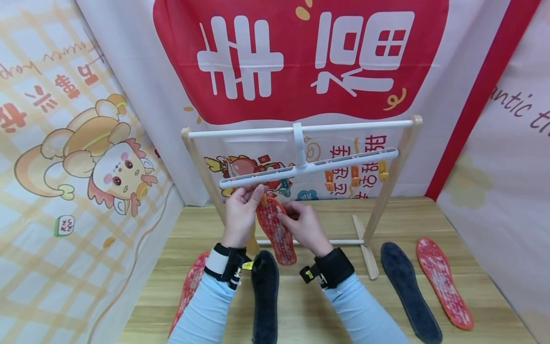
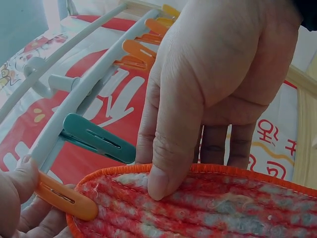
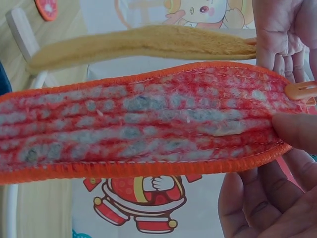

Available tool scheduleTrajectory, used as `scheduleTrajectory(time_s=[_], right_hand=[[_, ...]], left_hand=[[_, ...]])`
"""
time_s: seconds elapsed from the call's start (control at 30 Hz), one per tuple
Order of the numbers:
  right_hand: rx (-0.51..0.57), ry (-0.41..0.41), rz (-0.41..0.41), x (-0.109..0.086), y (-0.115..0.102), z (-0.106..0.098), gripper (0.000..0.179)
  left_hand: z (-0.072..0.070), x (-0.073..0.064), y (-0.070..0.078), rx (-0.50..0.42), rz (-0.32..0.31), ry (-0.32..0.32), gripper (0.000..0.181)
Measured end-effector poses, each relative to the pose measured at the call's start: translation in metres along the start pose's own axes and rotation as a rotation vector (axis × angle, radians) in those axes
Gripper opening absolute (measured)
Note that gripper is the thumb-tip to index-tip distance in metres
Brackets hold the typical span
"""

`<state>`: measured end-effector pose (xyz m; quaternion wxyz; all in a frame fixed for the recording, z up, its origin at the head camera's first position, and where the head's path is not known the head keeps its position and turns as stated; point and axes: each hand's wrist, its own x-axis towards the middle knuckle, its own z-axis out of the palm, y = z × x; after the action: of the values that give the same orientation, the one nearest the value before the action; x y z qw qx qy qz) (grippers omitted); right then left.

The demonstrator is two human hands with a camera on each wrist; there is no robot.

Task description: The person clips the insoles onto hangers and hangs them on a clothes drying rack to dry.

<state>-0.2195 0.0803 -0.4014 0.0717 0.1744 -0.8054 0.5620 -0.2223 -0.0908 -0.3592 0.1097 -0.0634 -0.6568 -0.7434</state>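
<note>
My left hand (image 1: 240, 213) pinches an orange clip (image 2: 67, 195), whose end overlaps the toe of a red mottled insole (image 1: 278, 231) with orange edging. The right hand (image 1: 306, 225) holds that same insole near its top, thumb (image 2: 166, 178) on the face and fingers behind. Both hands are just below a white clip hanger (image 1: 343, 161). A teal clip (image 2: 99, 138) hangs beside the orange one. Behind the red insole, a tan insole (image 3: 148, 43) hangs down, its upper end near my left hand.
A wooden rack with a white top rail (image 1: 356, 125) carries the hanger. More orange clips (image 1: 354, 176) and a yellow clip (image 1: 383, 170) hang at its right. On the table lie a dark insole (image 1: 265, 296), another red one (image 1: 193, 282), and a dark-and-red pair (image 1: 410, 291) at right.
</note>
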Motion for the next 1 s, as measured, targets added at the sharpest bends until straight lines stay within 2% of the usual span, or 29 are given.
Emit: scheduleTrajectory(time_s=[0.1, 0.27, 0.47, 0.57, 0.8, 1.0], right_hand=[[0.019, -0.001, 0.003, 0.001, 0.003, 0.000, 0.019], [0.038, -0.005, 0.018, 0.000, 0.006, -0.001, 0.020], [0.037, -0.020, 0.065, -0.002, 0.006, -0.002, 0.020], [0.028, -0.024, 0.067, -0.002, 0.007, -0.002, 0.020], [0.019, -0.040, 0.029, -0.002, 0.010, 0.003, 0.023], [0.039, -0.062, 0.065, -0.006, 0.014, 0.002, 0.033]], left_hand=[[-0.001, -0.001, -0.001, 0.022, -0.004, -0.017, 0.042], [-0.007, -0.005, -0.003, 0.020, -0.004, -0.089, 0.049], [-0.021, -0.011, -0.004, 0.073, -0.050, -0.166, 0.058], [-0.025, -0.015, -0.004, 0.054, -0.044, -0.168, 0.054], [-0.027, -0.021, -0.001, 0.183, 0.037, -0.133, 0.050], [-0.030, -0.022, 0.003, 0.205, 0.064, -0.113, 0.050]])
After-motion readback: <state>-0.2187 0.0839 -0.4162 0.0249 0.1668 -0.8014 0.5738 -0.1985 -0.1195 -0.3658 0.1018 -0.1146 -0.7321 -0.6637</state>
